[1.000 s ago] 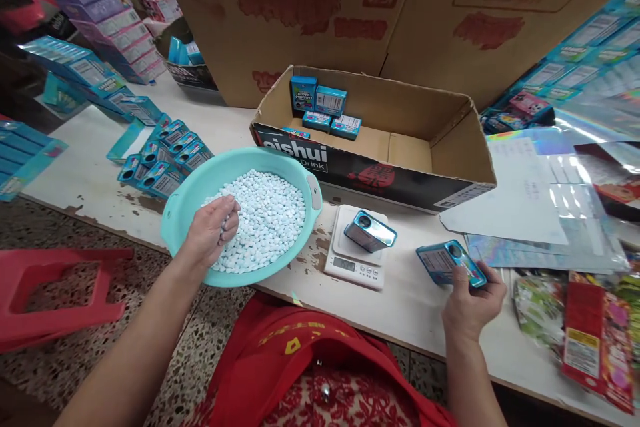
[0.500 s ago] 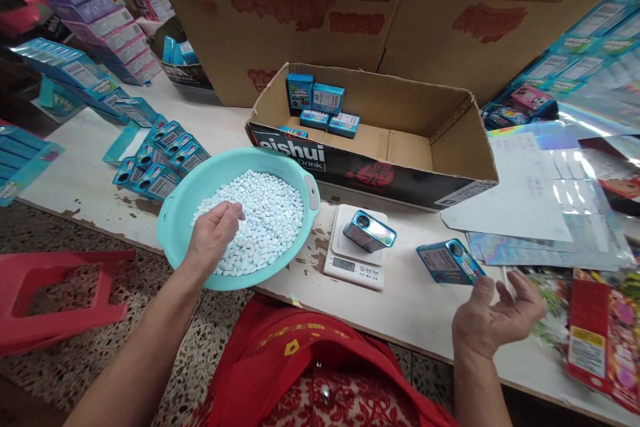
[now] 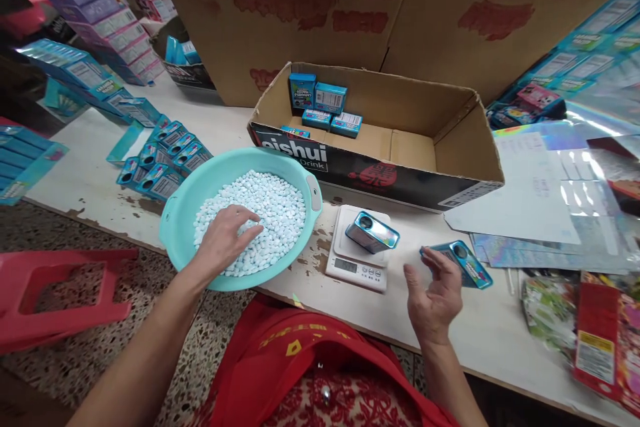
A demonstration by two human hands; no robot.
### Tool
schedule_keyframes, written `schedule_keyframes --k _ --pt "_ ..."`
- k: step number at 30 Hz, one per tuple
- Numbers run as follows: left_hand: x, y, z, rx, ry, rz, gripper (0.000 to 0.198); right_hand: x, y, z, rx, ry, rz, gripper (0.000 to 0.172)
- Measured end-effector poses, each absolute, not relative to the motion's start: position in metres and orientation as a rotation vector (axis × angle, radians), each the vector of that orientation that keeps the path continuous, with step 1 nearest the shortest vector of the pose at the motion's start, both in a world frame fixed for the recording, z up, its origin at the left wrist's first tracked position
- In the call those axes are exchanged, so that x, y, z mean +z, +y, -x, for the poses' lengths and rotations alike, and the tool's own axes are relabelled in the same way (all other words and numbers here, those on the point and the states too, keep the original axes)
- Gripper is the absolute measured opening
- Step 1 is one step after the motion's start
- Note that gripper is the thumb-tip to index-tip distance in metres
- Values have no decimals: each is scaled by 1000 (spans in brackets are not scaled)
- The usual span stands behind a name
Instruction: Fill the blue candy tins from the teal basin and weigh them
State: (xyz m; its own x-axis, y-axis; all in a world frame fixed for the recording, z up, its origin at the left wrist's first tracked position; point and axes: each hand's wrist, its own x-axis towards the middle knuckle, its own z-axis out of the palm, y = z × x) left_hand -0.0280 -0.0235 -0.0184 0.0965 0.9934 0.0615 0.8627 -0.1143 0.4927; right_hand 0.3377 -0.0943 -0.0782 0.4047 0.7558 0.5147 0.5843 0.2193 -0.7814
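My left hand (image 3: 227,237) is over the pale blue candies (image 3: 273,213) in the turquoise basin (image 3: 175,240), thumb and fingers apart, with no candy visible in it. Between my two hands, a blue candy box (image 3: 373,231) with a round dark hole lies on the white kitchen scale (image 3: 361,279); the digits on its display are too small to read surely. My right hand (image 3: 435,290) hovers palm up right of the scale, fingers spread and nothing in them. Just behind its fingers lies a second blue candy box (image 3: 467,263), partly hidden by them.
Behind the scale stands an open carton (image 3: 380,177) with several blue boxes at its left end. More blue boxes (image 3: 167,153) crowd left of the basin. Papers (image 3: 530,187) and colourful packets (image 3: 597,333) lie at right. A red stool (image 3: 60,280) stands at lower left.
My left hand has gone from a closed fist to spread fingers over the candies. My right hand has moved left, from beyond the second box to between it and the scale.
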Motion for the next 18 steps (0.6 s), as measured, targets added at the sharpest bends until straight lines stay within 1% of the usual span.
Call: schedule_keyframes --k 2,6,7,11,13,16,17,18 --pt "-22 -22 29 573 1763 -2172 33 -81 -88 -331 258 -1315 1470 45" --pt "-21 -21 19 749 1738 -2239 25 -81 -70 -316 415 -1347 1530 65" --pt "-19 -21 14 800 1731 -2238 23 -79 -66 -313 458 -1342 1564 64" --pt "-4 -25 -11 955 1640 -2206 19 -60 -55 -303 591 -1301 1689 51" --pt "8 -27 -23 1024 1521 -2231 28 -45 -52 -297 542 -1274 1675 50" --pt "32 -31 -41 1062 1255 -2326 54 -20 -51 -279 472 -1403 1489 45" --pt "41 -32 -46 1019 1155 -2367 57 -13 -51 -272 490 -1498 1385 41" --pt "49 -34 -50 954 1065 -2398 55 -8 -51 -264 524 -1588 1281 38"
